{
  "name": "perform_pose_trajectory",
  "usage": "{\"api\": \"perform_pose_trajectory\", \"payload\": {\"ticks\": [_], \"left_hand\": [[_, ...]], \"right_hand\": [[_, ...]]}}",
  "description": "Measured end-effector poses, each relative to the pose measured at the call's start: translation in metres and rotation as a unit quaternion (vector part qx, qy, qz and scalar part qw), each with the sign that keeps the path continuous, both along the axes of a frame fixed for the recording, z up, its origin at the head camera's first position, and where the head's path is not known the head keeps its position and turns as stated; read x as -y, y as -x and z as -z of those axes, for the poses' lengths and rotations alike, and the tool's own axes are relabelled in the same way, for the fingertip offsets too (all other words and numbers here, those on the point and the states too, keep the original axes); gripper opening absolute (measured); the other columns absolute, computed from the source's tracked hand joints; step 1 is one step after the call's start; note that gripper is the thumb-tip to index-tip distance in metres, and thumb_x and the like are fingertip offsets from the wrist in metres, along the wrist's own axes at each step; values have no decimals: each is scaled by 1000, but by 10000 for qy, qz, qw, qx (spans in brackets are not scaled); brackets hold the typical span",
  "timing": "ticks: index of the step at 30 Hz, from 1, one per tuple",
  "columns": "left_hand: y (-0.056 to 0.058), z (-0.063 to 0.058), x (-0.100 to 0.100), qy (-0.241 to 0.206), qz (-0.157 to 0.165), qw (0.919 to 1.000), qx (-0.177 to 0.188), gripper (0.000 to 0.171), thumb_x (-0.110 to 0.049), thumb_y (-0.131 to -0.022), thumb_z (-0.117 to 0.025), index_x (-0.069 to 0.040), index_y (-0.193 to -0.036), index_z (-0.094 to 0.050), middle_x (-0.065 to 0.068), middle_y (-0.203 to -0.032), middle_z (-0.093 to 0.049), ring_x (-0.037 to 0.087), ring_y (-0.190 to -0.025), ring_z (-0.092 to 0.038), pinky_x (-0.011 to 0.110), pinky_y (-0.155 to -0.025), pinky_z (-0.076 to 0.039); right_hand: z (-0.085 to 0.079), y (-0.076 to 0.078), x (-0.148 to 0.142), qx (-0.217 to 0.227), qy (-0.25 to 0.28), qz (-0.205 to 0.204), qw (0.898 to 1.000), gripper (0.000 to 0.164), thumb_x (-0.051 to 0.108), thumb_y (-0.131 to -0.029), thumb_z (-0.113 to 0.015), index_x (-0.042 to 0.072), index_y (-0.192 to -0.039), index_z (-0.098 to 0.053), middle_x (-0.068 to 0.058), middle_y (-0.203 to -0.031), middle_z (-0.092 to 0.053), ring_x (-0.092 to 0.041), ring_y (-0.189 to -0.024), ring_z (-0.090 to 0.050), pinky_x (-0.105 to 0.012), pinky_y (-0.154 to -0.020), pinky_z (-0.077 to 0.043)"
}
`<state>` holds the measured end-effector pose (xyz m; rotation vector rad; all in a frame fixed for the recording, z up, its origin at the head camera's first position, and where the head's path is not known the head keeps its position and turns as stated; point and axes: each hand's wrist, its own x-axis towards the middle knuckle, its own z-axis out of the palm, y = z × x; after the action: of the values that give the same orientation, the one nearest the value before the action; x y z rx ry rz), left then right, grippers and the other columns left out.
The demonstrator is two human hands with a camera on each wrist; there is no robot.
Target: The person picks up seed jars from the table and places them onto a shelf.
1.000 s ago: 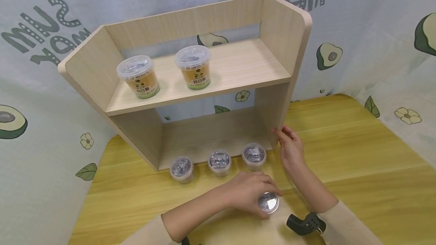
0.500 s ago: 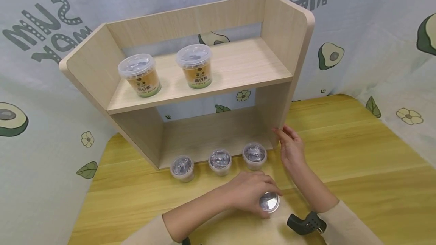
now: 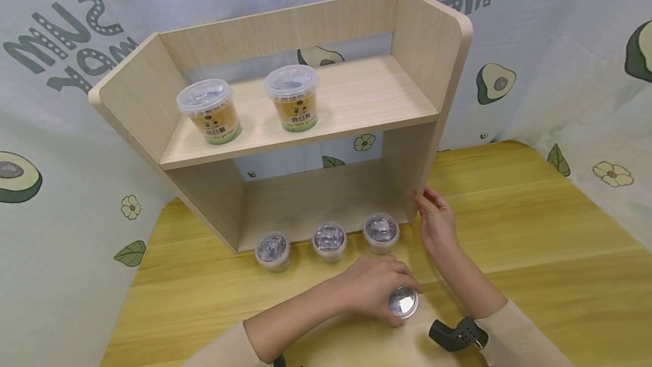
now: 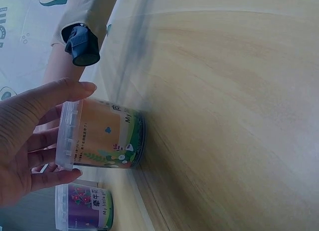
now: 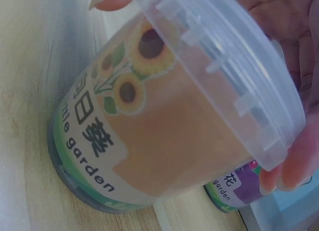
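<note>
- Orange-labelled cup with a clear plastic lid: located on the near part of the yellow wood-grain table, in front of the shelf unit. Sunflowers and "garden" lettering readable from the right wrist. Whether its base touches the tabletop: cannot tell.
- Left hand: holding this cup. Forearm enters from the lower left and crosses toward the middle; back of the hand faces up, wrist roughly level. Thumb on the near side of the lid, other fingers curved round the far side; grip sits at the rim, sidewall label largely exposed.
- Spread of left hand: about the lid's width, digits on opposite sides.
- Right hand: at the lower front corner of the shelf's right side panel. Thumb tip laps the front edge, remaining fingers along the outer face; panel edge held between them. Forearm rises from the lower right, angled up and leftward. Black wrist device at the sleeve cuff.
- Row of three lidded cups on the table along the shelf's lower front edge: left cup, middle cup, right cup. Right cup is the nearest of the three to both hands.
- Upper shelf: two sunflower cups, upright, apart from each other.
</note>
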<state>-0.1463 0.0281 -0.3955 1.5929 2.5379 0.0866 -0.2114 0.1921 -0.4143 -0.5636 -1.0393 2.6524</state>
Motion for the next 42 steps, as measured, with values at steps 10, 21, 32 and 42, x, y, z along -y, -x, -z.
{"api": "perform_pose_trajectory", "payload": {"ticks": [10, 21, 32, 42], "left_hand": [[-1, 1, 0, -82, -55, 9999, 57, 53, -48, -68, -75, -35, -118, -61, -19, -116, -56, -2, -101, -48, 9, -66, -35], [-2, 1, -1, -45, -273, 9995, 119, 54, -48, -66, -76, -38, -116, -60, -22, -117, -55, -4, -99, -46, 11, -60, -31], [2, -10, 4, 156, -128, 9995, 237, 55, -52, -68, -73, -38, -119, -58, -20, -119, -54, -3, -101, -47, 14, -64, -36], [10, -34, 10, 137, -168, 9994, 281, 55, -51, -69, -72, -37, -119, -57, -19, -118, -55, -1, -101, -49, 17, -63, -39]], "right_hand": [[1, 1, 1, -17, 16, 71, 10000, 24, -13, -78, -61, 9, -73, -69, 2, -84, -64, -10, -86, -57, -17, -76, -46], [1, 1, 0, -31, -14, 79, 10000, 23, -13, -78, -62, 9, -74, -69, 1, -86, -64, -11, -87, -56, -17, -77, -45], [0, 1, 1, -16, 36, 80, 10000, 23, -12, -78, -63, 9, -72, -68, 2, -84, -64, -11, -86, -56, -17, -76, -45], [1, 2, 1, -184, 83, 90, 9998, 25, -15, -79, -60, 8, -71, -67, 1, -81, -63, -10, -82, -57, -16, -73, -46]]}}
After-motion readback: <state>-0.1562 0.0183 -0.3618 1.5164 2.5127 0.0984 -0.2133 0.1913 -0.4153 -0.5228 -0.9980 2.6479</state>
